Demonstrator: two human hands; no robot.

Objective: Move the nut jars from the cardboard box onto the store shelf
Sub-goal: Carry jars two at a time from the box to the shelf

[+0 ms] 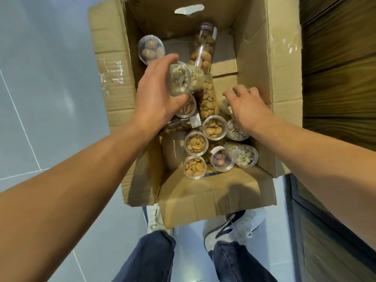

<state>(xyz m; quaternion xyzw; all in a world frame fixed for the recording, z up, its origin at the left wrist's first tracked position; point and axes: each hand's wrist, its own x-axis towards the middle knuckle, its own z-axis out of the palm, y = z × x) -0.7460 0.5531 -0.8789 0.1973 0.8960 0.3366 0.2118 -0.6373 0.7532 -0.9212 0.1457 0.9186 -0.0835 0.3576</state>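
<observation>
Left hand (156, 94) grips pistachio jar (184, 79); right hand (247, 107) spread above box (254, 58).

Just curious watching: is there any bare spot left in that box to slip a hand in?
Bare cardboard shows at the far right of the box floor, beside the tall lying jar. The near half is crowded with jars, under the right hand.

Clear jars (214, 127) are crowding the near half of the cardboard box (253, 58), leaving bare floor showing only at the far right beside one long lying jar (203, 49), while the raised flaps (109, 64) and a dark wooden wall (337, 68) are hemming in the sides.
</observation>
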